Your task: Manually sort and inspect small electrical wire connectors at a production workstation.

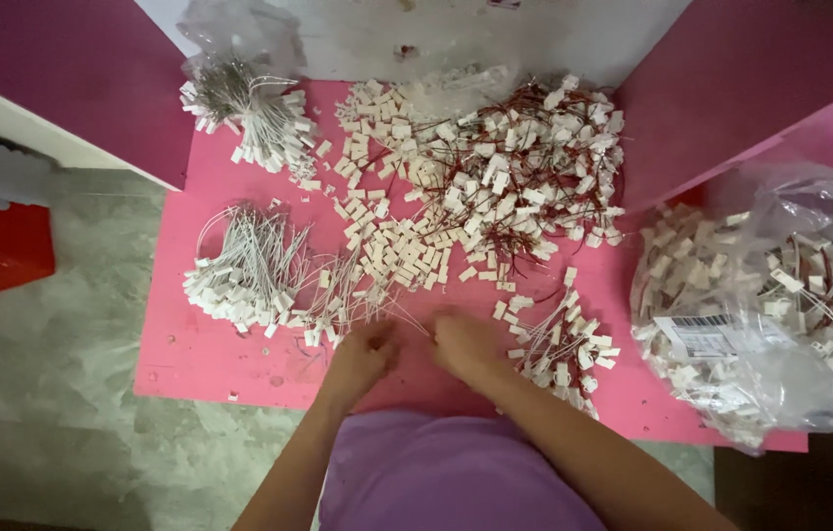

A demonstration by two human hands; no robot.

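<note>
A pink table (239, 364) fills most of the view, with the person's two hands meeting at its near edge. Far to the right of the right hand (465, 344), a big clear plastic bag (780, 364) bulges with white connectors on thin wires and hangs partly over the table's right end. Straight ahead of both hands, at the far side of the table, spreads the largest heap (524, 167): white plastic connectors tangled with red-brown wires. Between that heap and the hands runs a loose scatter of bare white connector housings (397, 246). Ahead and to the left of the left hand (362, 354) lies a bundle of white-wired connectors (249, 270), its wires fanned toward the hands, and farther off in the same direction sits a second white-wired bundle (249, 118) against a crumpled clear bag. Just beside the right hand, on its right, rests a small pile of connectors with red-brown wires (564, 344).

The left hand is curled, fingers drawn together over the table, and thin white wires (377, 305) from the nearby strands run right up to its fingertips; it seems to pinch one, though the grip itself is hidden. The right hand is likewise curled with fingers closed, close beside the left; whether it holds anything cannot be told.
</note>
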